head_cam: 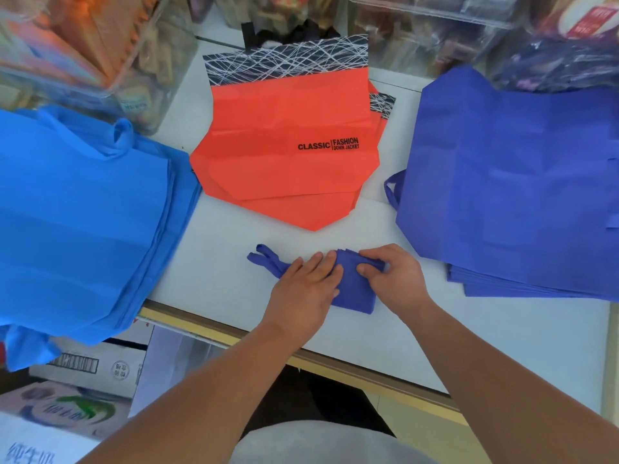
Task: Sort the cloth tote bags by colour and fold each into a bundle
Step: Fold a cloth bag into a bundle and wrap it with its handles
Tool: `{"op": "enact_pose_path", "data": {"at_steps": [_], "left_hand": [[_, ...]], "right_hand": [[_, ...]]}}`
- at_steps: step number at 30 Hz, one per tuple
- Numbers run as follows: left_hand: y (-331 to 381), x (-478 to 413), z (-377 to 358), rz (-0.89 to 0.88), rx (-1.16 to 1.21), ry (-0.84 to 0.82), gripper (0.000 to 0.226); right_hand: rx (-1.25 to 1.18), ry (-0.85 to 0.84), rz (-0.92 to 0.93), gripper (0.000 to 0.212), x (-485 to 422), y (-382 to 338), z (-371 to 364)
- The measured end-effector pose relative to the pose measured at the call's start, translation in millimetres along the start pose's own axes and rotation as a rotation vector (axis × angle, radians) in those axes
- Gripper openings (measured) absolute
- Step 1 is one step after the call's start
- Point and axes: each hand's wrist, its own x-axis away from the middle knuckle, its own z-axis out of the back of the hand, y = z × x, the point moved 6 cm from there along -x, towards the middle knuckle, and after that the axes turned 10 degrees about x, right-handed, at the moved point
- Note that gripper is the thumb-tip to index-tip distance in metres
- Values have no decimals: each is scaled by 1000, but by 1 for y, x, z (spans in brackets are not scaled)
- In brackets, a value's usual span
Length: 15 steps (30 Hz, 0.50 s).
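A dark blue tote bag (355, 289) lies folded small on the white table (234, 279) near its front edge, its handles (264, 259) trailing to the left. My left hand (304, 286) presses flat on the bundle's left part with straight fingers. My right hand (392, 276) pinches the bundle's top right edge with curled fingers. A stack of dark blue bags (516, 182) lies at the right, a stack of light blue bags (77, 209) at the left, and orange bags (284, 155) printed "CLASSIC FASHION" in the middle.
Clear plastic bins (100, 45) full of goods stand along the back of the table. Cardboard boxes (83, 390) sit on the floor below the table's left front edge. The light blue stack hangs over that edge.
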Motion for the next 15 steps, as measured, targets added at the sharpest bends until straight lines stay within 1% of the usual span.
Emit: {"op": "enact_pose_path", "data": {"at_steps": [2, 5, 6, 7, 9, 11, 13, 14, 15], "left_hand": [[2, -4, 0, 37, -5, 15, 43], [4, -3, -3, 99, 51, 37, 38], [5, -3, -4, 131, 82, 43, 37], [5, -3, -6, 165, 113, 42, 39], [7, -4, -8, 197, 204, 34, 41], [2, 0, -5, 218, 398, 21, 40], [-7, 8, 3, 227, 553, -9, 40], [-12, 11, 7, 209, 547, -12, 41], [-17, 14, 11, 195, 492, -10, 44]], "right_hand": [[98, 29, 15, 28, 5, -6, -2], [417, 145, 200, 42, 28, -28, -18], [476, 132, 250, 46, 35, -33, -27], [503, 81, 264, 50, 38, -34, -36], [447, -26, 213, 55, 39, -26, -45], [388, -54, 205, 61, 36, -16, -46], [431, -59, 223, 66, 33, -11, -46], [456, -60, 232, 66, 33, -10, -47], [473, -61, 238, 66, 33, -11, -48]]}}
